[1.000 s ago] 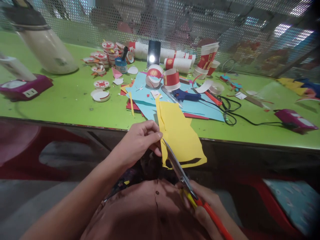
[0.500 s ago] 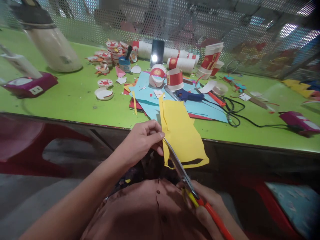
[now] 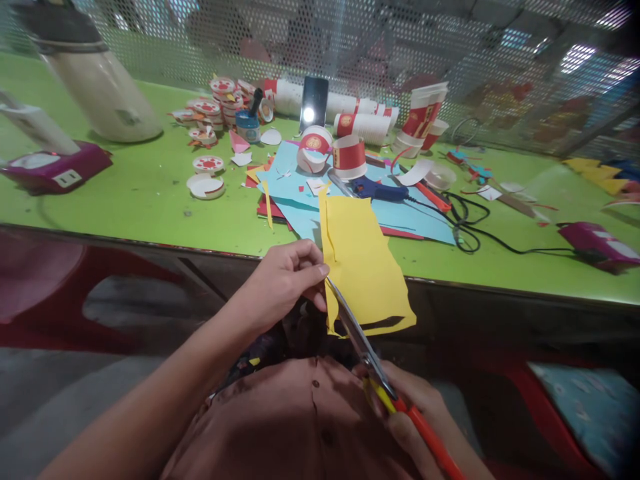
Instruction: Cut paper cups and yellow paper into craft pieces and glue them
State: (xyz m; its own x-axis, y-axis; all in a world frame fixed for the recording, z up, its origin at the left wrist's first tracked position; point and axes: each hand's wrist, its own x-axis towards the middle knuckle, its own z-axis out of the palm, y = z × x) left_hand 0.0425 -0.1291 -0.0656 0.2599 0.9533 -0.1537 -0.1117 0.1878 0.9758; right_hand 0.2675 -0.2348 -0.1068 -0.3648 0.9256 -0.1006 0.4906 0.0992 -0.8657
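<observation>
- Green tabletop (image 3: 150,200) runs across the view in front of a perforated metal screen (image 3: 450,40); it carries craft litter, all well apart from the hands.
- Left hand (image 3: 285,283) is closed in a pinch on the left edge of the yellow paper (image 3: 363,260), thumb and fingers pressed together. This grip holds the sheet upright and taut in the air, below the tabletop edge and over the lap, so the blades meet a firm edge.
- Right hand (image 3: 420,417) is closed around the red and yellow handles of the scissors (image 3: 357,337). How far the blades stand apart is hard to tell; they appear nearly together, entering the sheet from its lower left.
- Yellow paper: plain sheet, irregular outline, a narrow strip partly cut free along its left side, a slit near the bottom edge, lower corner slightly curled.
- On the tabletop: light blue paper sheets (image 3: 400,217), a blue glue gun (image 3: 377,192) with black cable, red and white paper cups (image 3: 349,158), cut round discs (image 3: 205,187), a dark phone (image 3: 313,103) standing upright.
</observation>
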